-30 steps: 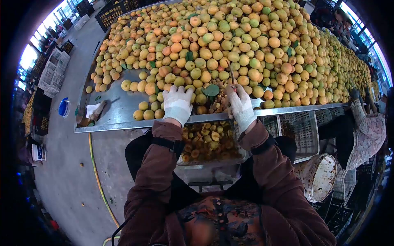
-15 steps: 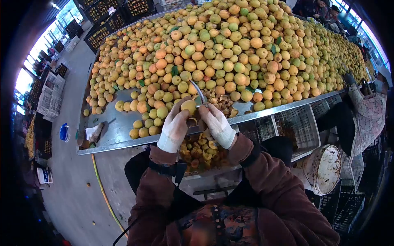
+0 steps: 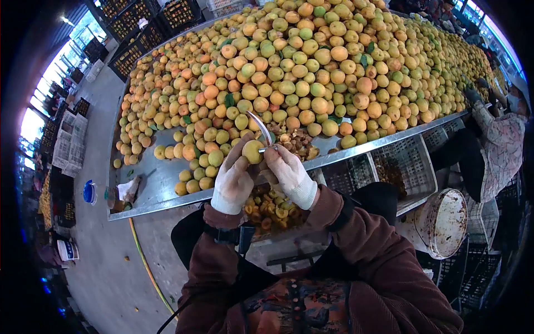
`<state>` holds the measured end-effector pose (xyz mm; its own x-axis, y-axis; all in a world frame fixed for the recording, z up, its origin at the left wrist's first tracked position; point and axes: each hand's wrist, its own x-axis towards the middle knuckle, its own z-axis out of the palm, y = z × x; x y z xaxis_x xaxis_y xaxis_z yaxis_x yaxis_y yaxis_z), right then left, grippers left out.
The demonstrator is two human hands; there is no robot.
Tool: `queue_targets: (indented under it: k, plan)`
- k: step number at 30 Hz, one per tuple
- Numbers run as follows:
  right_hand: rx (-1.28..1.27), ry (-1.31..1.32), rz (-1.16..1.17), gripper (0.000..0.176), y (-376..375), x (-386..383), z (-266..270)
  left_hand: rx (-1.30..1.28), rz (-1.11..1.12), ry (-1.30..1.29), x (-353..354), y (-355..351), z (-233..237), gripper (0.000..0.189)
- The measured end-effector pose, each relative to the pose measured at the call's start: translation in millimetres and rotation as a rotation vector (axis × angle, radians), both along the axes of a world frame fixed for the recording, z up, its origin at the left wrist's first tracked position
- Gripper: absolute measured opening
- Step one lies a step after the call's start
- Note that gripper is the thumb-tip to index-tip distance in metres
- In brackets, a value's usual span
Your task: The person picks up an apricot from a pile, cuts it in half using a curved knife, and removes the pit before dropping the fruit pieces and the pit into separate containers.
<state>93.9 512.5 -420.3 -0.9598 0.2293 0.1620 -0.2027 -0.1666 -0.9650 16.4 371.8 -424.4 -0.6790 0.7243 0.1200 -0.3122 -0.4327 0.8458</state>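
Observation:
My left hand (image 3: 236, 181), in a white glove with bare-looking fingertips, grips a yellow-green fruit (image 3: 253, 152). Gloved the same way, my right hand (image 3: 289, 171) holds a curved knife (image 3: 261, 128) by its handle, blade pointing up and to the left. The hands are close together over the table's front edge. Behind the knife lies a heap of brownish fruit scraps (image 3: 295, 140). Cut fruit pieces (image 3: 271, 209) fill a container below my hands, partly hidden by them. A large pile of whole fruits (image 3: 311, 72) covers much of the metal table (image 3: 158, 186).
White crates (image 3: 409, 167) stand under the table's front edge, with a rusty white bucket (image 3: 442, 224) nearby. At the right, another person (image 3: 500, 147) reaches toward the table. A crumpled cloth (image 3: 129, 190) lies at the table's left corner. A hose (image 3: 146, 261) crosses the floor.
The fruit in my left hand has been turned or raised slightly and shows more fully. The knife has shifted slightly left. The whole view has shifted a little.

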Motion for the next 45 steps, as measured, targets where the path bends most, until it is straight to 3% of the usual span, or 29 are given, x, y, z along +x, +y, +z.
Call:
queue_targets:
  k: [1,2,5,7,9,11,13,15,17,21,23,24,25,27,28,29,31,32,36,40,45]
  plan:
    - [-0.170,-0.166,0.057,0.039,0.6,1.3,3.5,0.001,0.025,-0.007,3.1,2.3,2.3,0.059]
    - [-0.169,-0.163,0.057,0.039,0.6,1.6,4.2,0.002,0.050,-0.014,4.4,4.2,3.7,0.060]
    - [-0.004,-0.176,-0.048,0.034,-7.6,5.1,2.6,-0.043,0.055,0.080,3.8,4.7,1.8,0.063]
    - [0.254,-0.075,-0.286,0.033,-14.0,6.5,0.9,-0.074,0.091,0.112,10.7,10.5,8.4,0.064]
    - [0.253,-0.124,-0.301,0.034,-15.8,3.5,0.8,-0.106,0.130,0.143,12.5,11.8,8.2,0.066]
    - [0.252,-0.174,-0.314,0.035,-20.1,-2.8,-10.8,-0.293,0.262,0.296,9.6,9.7,1.8,0.058]
    - [0.141,-0.187,-0.307,0.038,-25.4,-14.7,-37.1,-0.356,0.277,0.316,5.2,6.8,-0.5,0.054]
    - [0.193,-0.147,-0.318,0.038,-22.4,-13.7,-40.4,-0.430,0.282,0.338,3.4,4.5,0.4,0.049]
    - [0.427,-0.261,-0.216,0.036,-12.5,-13.2,-33.2,-0.524,0.308,0.406,4.1,4.9,5.3,0.043]
    - [0.735,-0.323,-0.260,0.033,6.4,-19.8,-35.7,-0.567,0.434,0.438,1.5,5.5,-8.0,0.040]
    - [0.619,-0.364,-0.264,0.032,5.9,-17.1,-28.7,-0.183,0.444,0.170,-7.3,1.5,-8.2,0.040]
    - [0.446,-0.269,-0.244,0.031,-0.5,-12.1,-27.2,0.060,0.352,-0.128,-9.0,-1.2,-1.3,0.043]
    - [0.274,-0.174,-0.220,0.031,-7.4,-8.1,-24.7,0.069,0.361,-0.118,-12.6,-1.5,-2.2,0.043]
    - [0.281,-0.187,-0.177,0.032,-20.8,-1.2,-17.3,-0.211,0.459,0.570,-17.8,-1.0,-18.9,0.039]
    - [0.277,-0.206,-0.157,0.032,-25.4,-0.3,-17.4,-0.368,0.637,1.229,-21.0,-6.8,-25.9,0.032]
    - [0.273,-0.226,-0.138,0.032,-29.0,0.9,-18.3,-0.371,0.637,1.225,-18.8,-8.4,-35.2,0.032]
    - [0.297,-0.224,-0.139,0.032,-32.4,0.1,-26.1,-0.239,0.495,0.824,-5.9,1.9,-28.7,0.031]
    - [0.323,-0.215,-0.139,0.032,-32.6,-0.8,-28.1,-0.019,0.290,0.248,-3.0,6.5,-19.4,0.044]
    - [0.313,-0.174,-0.209,0.032,-34.4,2.8,-26.2,0.114,0.240,-0.011,8.6,18.6,-12.6,0.049]
    - [0.252,-0.149,-0.237,0.033,-33.1,5.1,-27.7,0.089,0.230,-0.012,11.2,22.7,-7.5,0.047]
    - [0.302,-0.223,-0.210,0.033,-32.1,2.9,-28.8,-0.099,0.325,0.294,11.9,23.9,-9.5,0.049]
